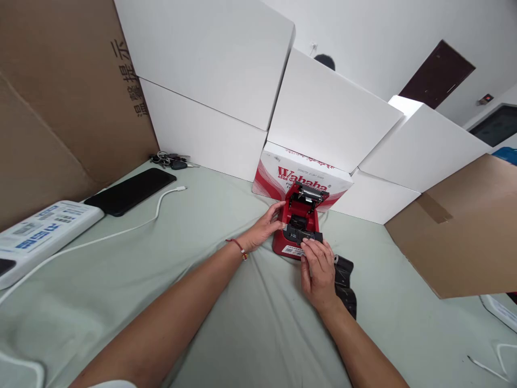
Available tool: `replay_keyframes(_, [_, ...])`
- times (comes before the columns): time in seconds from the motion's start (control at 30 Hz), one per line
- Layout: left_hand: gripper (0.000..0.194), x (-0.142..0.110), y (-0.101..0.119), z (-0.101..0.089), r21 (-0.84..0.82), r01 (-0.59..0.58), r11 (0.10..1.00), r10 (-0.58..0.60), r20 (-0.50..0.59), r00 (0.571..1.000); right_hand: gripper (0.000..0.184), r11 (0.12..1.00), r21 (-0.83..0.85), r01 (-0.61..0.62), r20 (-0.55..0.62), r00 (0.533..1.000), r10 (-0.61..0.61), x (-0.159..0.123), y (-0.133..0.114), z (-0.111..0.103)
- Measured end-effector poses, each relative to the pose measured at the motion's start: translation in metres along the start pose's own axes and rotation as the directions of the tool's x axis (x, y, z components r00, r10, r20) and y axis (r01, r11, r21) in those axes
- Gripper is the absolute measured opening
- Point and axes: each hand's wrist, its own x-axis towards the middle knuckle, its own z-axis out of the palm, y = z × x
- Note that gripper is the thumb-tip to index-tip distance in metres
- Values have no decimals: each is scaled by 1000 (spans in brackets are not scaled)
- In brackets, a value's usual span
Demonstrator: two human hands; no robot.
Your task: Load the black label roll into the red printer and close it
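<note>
A small red label printer stands on the cloth with its lid raised and tipped back, black parts and a roller showing inside. My left hand grips the left side of the printer, thumb near its front edge. My right hand is at the front right of the printer, fingers closed on a dark strip that lies across the front opening. How far the strip runs inside cannot be made out. A loose length of black label roll lies curled beside my right hand, partly behind the wrist.
Behind the printer stands a red and white carton, backed by white boxes. Cardboard panels close off the left, with another at right. On the left lie a black phone, keys, a power strip and a white cable.
</note>
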Motion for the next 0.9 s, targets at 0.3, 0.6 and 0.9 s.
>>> replay_keyframes(0.3, [67,24,23,3,139,15,990,14,-204,979,68,999,35,-6,-22,1000,7,-2,-4,1])
replay_keyframes(0.6, [58,80,54,18,194,33,980,32,-321,946,66,999,37,-3,-11,1000,4,-5,-2,3])
replay_keyframes(0.9, [70,10,44,25,556,-226,800,315,-69,947,67,999,47,-20,8,1000,20,-3,-6,-1])
